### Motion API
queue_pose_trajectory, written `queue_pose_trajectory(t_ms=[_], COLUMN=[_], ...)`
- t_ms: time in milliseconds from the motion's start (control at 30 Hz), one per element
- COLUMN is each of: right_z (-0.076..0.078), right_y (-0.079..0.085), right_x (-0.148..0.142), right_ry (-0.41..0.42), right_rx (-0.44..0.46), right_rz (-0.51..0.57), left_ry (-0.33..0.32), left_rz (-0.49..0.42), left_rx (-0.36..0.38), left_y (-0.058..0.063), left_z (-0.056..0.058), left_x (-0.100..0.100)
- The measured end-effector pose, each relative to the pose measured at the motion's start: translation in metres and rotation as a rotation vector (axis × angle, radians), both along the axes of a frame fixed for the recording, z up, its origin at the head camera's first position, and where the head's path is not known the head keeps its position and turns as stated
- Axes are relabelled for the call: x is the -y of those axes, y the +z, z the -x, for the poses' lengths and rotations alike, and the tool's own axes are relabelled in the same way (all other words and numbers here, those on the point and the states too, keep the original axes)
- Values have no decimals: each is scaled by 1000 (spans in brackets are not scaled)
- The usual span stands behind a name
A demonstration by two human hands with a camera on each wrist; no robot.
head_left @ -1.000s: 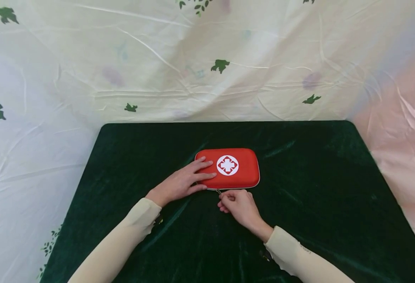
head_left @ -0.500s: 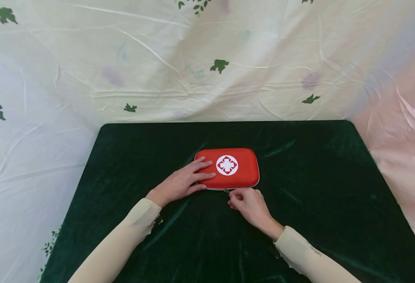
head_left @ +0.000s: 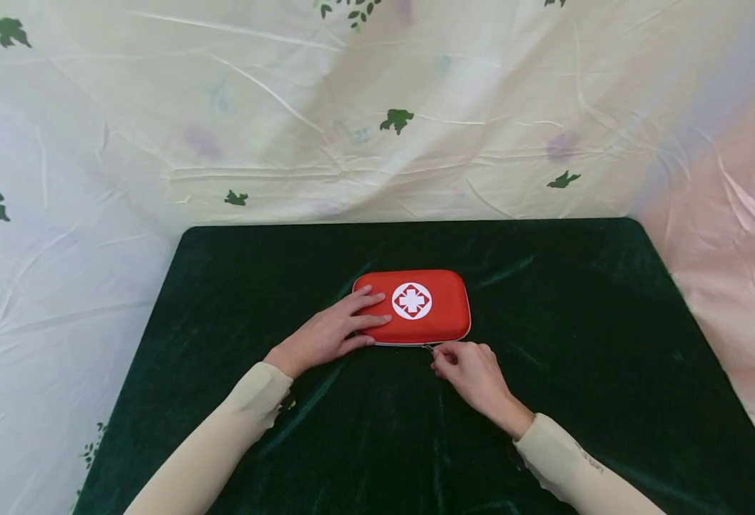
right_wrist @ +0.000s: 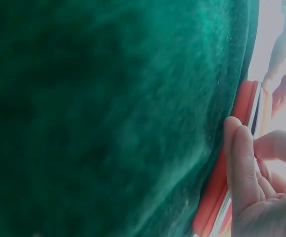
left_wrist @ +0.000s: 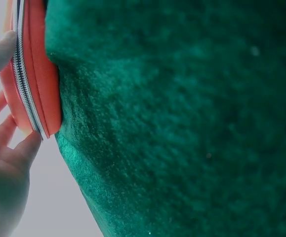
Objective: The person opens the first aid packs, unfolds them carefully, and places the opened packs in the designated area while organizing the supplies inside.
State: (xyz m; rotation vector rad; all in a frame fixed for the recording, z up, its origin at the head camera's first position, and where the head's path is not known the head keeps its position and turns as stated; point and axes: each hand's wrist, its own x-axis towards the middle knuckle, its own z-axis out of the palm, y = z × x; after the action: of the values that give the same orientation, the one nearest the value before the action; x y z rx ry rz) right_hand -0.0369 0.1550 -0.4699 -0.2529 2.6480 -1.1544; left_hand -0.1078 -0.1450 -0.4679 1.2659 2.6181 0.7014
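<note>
A red hard-shell first-aid case [head_left: 446, 304] with a white cross emblem lies flat on the dark green cloth. My left hand [head_left: 332, 330] rests on its left end, fingers spread over the lid and thumb at the near edge. Along the case's side runs a zipper [left_wrist: 25, 81], seen in the left wrist view. At the near edge, right of the emblem, my right hand [head_left: 474, 377] pinches the zipper pull [head_left: 428, 347]. In the right wrist view, a dark strip shows along the zipper beyond my fingertips [right_wrist: 242, 136]; the pull itself is hidden there.
The green velvet cloth [head_left: 577, 322] covers the table and has slight creases. Behind and at both sides hangs a pale curtain [head_left: 274, 129] with green leaf and bird shapes.
My right hand has slid rightward along the near edge, drawing the zipper pull with it. The left hand keeps its place on the case, which stays put.
</note>
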Motion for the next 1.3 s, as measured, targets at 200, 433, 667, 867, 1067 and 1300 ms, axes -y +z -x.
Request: queue_pose_trajectory(t_ms=[200,433,667,867,1067,1300], right_z=[1,3,3,1,0,-1], right_y=[0,1,0,-2,-2,0], right_x=[-8,-19,-31,-39,-45,-54], right_ry=[3,4,-6,-17,-20,-28], right_rx=[-31,-41,-31,-55,-75,-82], right_rz=[-35,-56,-33,-32,-27,-30], left_ry=[6,5,14,14,9,3], left_rz=[0,-4,-11,-10,-5,-16], left_rx=[9,6,34,43,36,28], left_y=[0,0,1,1,0,0], left_z=[0,-1,-2,-2,-1,0], left_x=[1,2,3,4,2,1])
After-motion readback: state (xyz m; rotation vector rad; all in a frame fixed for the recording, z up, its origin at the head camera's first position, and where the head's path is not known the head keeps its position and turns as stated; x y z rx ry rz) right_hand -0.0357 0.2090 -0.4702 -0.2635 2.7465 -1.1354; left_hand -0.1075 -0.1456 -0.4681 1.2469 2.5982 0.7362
